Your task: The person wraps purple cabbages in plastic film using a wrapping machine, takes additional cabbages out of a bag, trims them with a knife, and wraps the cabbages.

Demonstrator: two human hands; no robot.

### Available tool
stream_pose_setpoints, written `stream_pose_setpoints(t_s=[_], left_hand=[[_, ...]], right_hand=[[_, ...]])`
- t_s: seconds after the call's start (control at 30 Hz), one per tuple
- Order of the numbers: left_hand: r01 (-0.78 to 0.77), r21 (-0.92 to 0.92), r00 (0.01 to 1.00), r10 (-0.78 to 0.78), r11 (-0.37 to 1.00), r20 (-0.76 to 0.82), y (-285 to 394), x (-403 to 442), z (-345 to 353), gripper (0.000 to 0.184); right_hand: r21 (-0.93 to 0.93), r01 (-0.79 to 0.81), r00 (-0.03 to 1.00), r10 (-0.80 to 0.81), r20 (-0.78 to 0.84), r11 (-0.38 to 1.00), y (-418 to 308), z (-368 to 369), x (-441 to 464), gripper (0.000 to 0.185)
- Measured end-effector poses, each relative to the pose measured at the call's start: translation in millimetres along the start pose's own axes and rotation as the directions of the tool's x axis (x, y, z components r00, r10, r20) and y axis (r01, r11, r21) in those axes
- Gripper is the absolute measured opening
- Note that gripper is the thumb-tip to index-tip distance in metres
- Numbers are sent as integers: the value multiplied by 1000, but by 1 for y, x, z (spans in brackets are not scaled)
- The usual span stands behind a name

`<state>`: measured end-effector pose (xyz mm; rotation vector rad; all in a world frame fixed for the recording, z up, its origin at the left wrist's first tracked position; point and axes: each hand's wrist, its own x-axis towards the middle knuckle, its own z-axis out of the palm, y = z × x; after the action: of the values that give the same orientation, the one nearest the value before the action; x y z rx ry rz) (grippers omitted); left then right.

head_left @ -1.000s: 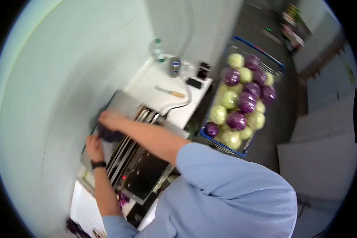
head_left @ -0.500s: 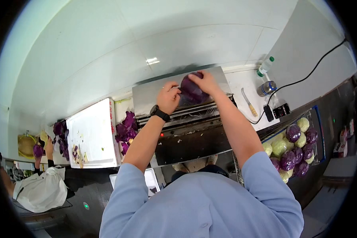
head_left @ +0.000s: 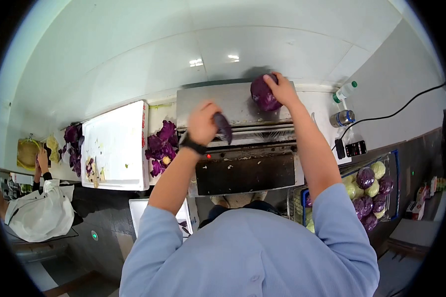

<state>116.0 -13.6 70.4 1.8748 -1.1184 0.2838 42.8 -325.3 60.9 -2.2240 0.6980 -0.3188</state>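
My right hand is wrapped over the upper right side of a purple cabbage, which rests on the steel top of the wrapping machine. My left hand, slightly blurred and with a black watch at the wrist, grips a loose dark purple leaf. The leaf hangs at the hand's right side, over the machine's front rollers. A gap separates the leaf from the cabbage. Below the rollers lies the machine's dark plate, with small scraps on it.
Purple leaves are piled left of the machine, beside a white tray with scraps. Rightward are a bottle, a metal cup, a phone and a cart of cabbages. A co-worker stands far left.
The cabbage has moved right on the steel top with my right hand. My left hand has come away from it, now with a loose leaf. The camera view has shifted.
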Motion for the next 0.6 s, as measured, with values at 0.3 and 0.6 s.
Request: stream_pose_setpoints(t_s=[0.3,0.6], left_hand=[[672,374,736,-523,639,-429,12,-255,-210,22],[894,235,433,-869,381,-240,-11,-365,-192,36]], right_hand=[[0,16,937,-15,349,1000,12,-24,16,58],[152,218,918,-256,304,964,18,-18,-17,45]])
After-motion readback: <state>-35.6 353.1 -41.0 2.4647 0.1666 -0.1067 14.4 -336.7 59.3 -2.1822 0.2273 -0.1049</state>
